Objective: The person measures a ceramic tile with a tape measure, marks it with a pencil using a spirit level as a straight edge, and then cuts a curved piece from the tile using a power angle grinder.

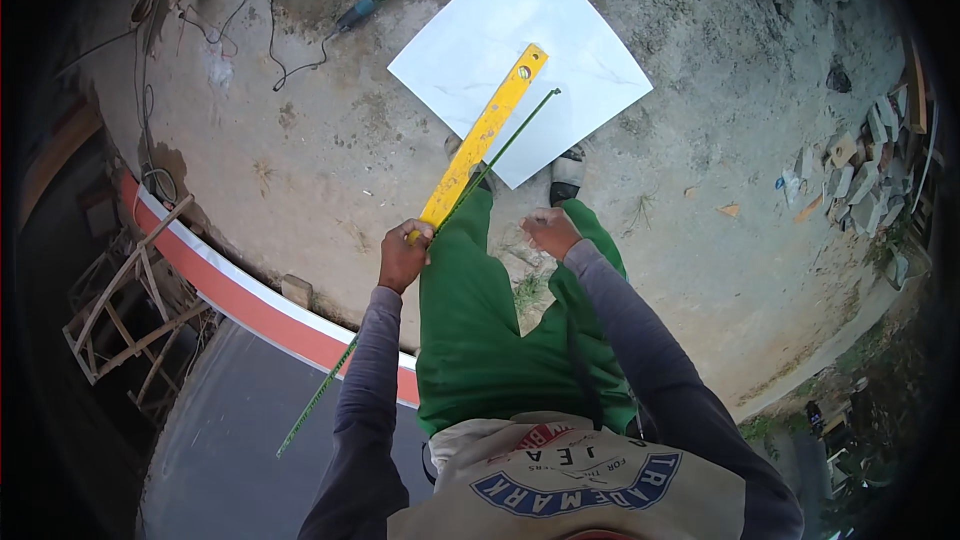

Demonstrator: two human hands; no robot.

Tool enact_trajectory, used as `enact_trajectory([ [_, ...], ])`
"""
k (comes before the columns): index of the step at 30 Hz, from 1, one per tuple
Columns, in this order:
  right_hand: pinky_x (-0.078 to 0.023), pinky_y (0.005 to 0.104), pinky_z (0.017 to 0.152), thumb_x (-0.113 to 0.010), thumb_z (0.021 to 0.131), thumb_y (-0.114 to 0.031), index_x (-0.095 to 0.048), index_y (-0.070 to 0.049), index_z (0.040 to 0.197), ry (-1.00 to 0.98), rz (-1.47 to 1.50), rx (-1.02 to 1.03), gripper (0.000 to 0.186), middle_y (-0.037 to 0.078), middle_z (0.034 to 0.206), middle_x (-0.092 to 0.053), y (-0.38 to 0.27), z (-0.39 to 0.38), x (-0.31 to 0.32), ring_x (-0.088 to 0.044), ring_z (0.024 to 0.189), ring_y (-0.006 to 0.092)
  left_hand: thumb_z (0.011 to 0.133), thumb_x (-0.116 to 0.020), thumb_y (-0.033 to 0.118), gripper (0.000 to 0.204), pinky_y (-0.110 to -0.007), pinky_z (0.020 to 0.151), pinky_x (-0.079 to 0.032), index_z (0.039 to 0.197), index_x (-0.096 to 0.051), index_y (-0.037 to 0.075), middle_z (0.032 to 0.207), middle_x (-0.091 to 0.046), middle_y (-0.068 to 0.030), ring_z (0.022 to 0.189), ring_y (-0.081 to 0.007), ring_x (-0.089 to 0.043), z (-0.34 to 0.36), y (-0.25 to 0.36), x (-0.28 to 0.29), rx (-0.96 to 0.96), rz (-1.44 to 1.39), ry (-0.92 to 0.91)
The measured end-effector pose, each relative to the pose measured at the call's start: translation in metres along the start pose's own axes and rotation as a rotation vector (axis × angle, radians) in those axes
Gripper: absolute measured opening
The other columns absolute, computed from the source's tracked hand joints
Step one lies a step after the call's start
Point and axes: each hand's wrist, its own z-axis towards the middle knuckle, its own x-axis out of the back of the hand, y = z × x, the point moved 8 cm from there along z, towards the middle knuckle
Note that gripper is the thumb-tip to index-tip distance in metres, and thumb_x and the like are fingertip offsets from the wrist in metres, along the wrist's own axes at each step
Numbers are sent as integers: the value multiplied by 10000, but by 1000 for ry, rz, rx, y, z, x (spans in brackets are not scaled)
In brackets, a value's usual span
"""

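My left hand (404, 255) is closed around the near end of a yellow spirit level (483, 145). The level's far end lies over a large white marbled tile (585, 65) on the ground. A long, thin green strip with dark marks (510, 142), like a measuring tape blade, runs beside the level and through the same hand. One end is over the tile; the other trails past my left forearm. Above my knee, my right hand (552, 232) has its fingers curled together; whatever is in them, if anything, is hidden. My shoes stand by the tile's near corner.
An angle grinder (362, 7) with a yellow disc lies left of the tile, its cord looping across the ground. Broken tile pieces (868, 175) are heaped at the right. A red and white raised edge (240, 275) curves along the left, near a wooden frame (135, 315).
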Motion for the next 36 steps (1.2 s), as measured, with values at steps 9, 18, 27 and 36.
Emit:
enact_trajectory([
  [9, -596, 475, 874, -682, 953, -330, -800, -58, 983, 148, -283, -96, 297, 208, 945, -783, 64, 191, 56, -758, 923, 416, 1054, -707, 124, 136, -273, 545, -487, 1062, -740, -8, 823, -649, -31, 587, -89, -573, 278, -65, -47, -92, -194, -139],
  [18, -588, 424, 739, -716, 1010, -210, -733, 31, 1110, -27, -708, 143, 261, 206, 881, -774, -30, 299, 62, -768, 773, 308, 1075, -696, 187, 190, -286, 563, -456, 1068, -742, 3, 847, -679, -37, 579, -78, -535, 466, -73, -43, -162, -103, -200],
  [27, -583, 474, 796, -740, 977, -227, -747, 7, 1138, -119, -976, 196, 284, 201, 919, -775, -69, 375, 87, -754, 835, 402, 1070, -684, 95, 176, -298, 634, -555, 1183, -722, -34, 968, -738, -72, 656, -127, -676, 495, -101, -42, -390, -201, -48],
  [36, -602, 424, 754, -748, 980, -143, -725, 39, 1133, 159, -985, 754, 239, 184, 981, -721, -155, 421, 63, -731, 818, 337, 1064, -674, 52, 90, -300, 631, -546, 1102, -731, -6, 895, -722, -86, 693, -128, -700, 463, -88, -23, -489, 12, -47],
])
